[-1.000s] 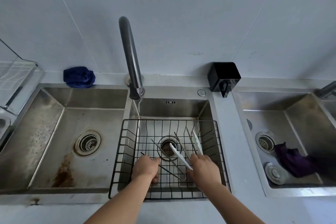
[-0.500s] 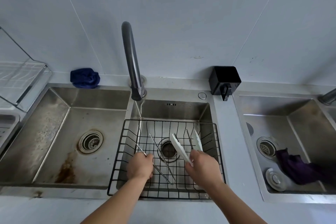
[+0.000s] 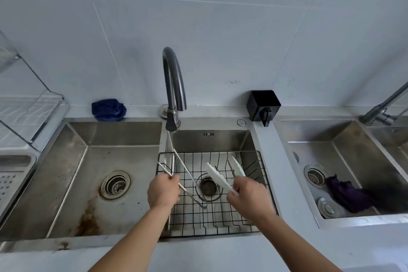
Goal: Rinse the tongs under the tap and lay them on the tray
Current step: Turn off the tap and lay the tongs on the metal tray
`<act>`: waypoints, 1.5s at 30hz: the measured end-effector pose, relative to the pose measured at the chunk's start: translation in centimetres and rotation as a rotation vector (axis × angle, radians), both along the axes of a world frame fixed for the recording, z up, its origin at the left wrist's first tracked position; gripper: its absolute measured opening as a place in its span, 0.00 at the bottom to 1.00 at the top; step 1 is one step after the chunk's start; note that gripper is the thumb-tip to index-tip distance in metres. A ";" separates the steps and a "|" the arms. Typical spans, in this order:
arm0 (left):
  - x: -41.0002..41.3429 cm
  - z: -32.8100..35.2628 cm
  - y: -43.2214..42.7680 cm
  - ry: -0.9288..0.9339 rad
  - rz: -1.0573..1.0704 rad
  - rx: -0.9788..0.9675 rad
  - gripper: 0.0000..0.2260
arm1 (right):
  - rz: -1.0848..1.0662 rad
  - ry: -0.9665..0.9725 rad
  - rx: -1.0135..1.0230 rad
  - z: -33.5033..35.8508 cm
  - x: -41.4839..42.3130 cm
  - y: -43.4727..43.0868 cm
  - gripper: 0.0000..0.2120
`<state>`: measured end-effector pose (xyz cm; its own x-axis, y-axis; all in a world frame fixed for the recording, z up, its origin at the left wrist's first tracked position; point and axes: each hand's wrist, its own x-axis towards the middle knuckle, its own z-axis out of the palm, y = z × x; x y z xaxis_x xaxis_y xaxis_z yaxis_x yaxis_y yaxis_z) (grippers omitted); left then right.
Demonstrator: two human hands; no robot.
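My left hand [image 3: 163, 191] grips slim metal tongs [image 3: 187, 175]; their two arms spread up and left, with the tips in the thin stream of water falling from the dark curved tap [image 3: 174, 86]. Held in my right hand [image 3: 250, 197] are white plastic tongs [image 3: 217, 176], whose blades point up and left over the drain. Both hands hover above the black wire basket [image 3: 258, 161] that sits in the middle sink. A grey perforated tray [image 3: 13, 174] shows at the far left edge.
A large stained sink [image 3: 92, 183] lies to the left and another sink [image 3: 344, 161] with a purple cloth [image 3: 351, 196] to the right. A blue cloth [image 3: 108, 110] and a black box [image 3: 263, 104] sit on the back ledge. A clear rack [image 3: 28, 108] stands at far left.
Both hands rose from the basket floor. The left hand carried the metal tongs left until their tips reached the water stream; the right hand lifted the white tongs slightly.
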<state>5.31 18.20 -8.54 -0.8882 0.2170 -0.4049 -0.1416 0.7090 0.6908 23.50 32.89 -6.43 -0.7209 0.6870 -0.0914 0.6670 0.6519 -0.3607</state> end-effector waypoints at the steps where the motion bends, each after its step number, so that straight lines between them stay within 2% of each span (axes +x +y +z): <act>1: -0.6 0.5 -0.6 0.015 -0.004 0.010 0.16 | -0.013 0.005 0.018 0.4 -0.4 -0.7 0.07; 7: -4.7 3.1 -6.7 0.057 -0.006 0.105 0.15 | 0.041 0.197 0.227 2.4 -3.0 -5.8 0.07; 12: -8.0 4.5 -12.9 0.048 0.064 0.172 0.13 | 0.080 0.312 0.257 3.0 -6.0 -11.4 0.10; 20: -11.7 5.1 -22.1 0.040 0.241 0.167 0.13 | 0.334 0.330 0.150 4.5 -12.3 -17.6 0.09; 32: -13.4 7.6 -33.7 0.203 0.622 0.149 0.16 | 0.677 0.385 -0.061 5.2 -22.9 -23.1 0.06; 39: -15.9 7.3 -41.3 0.236 0.699 0.081 0.18 | 0.788 0.379 -0.111 5.6 -28.5 -29.9 0.06; 45: -20.6 5.2 -47.0 0.184 0.656 0.067 0.18 | 0.754 0.331 -0.095 5.0 -33.6 -36.1 0.06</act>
